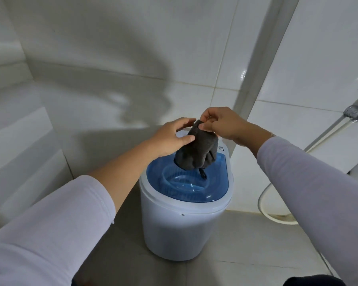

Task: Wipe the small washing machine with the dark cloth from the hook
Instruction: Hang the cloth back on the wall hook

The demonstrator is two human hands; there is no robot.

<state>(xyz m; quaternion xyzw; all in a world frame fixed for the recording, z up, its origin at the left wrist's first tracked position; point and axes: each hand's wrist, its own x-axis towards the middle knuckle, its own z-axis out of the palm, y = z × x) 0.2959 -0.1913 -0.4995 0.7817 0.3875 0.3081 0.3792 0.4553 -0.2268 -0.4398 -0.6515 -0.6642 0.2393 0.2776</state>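
Observation:
The small washing machine (180, 228) is a white tub with a translucent blue lid (215, 190), standing on the floor in the middle of the head view. Above its back half hangs the dark grey cloth (196, 150), bunched up, with a short loop dangling from its lower edge. My right hand (223, 124) pinches the cloth's top edge between thumb and fingers. My left hand (172, 137) grips the cloth's left side, with its thumb across the fabric. The cloth hides part of the lid's rear and the white control panel.
White tiled walls surround the machine at the back and the right. A chrome shower fitting (355, 113) and a white hose (277, 217) lie to the right. A white ledge (19, 145) rises on the left. Grey floor tiles (246, 254) spread around the tub.

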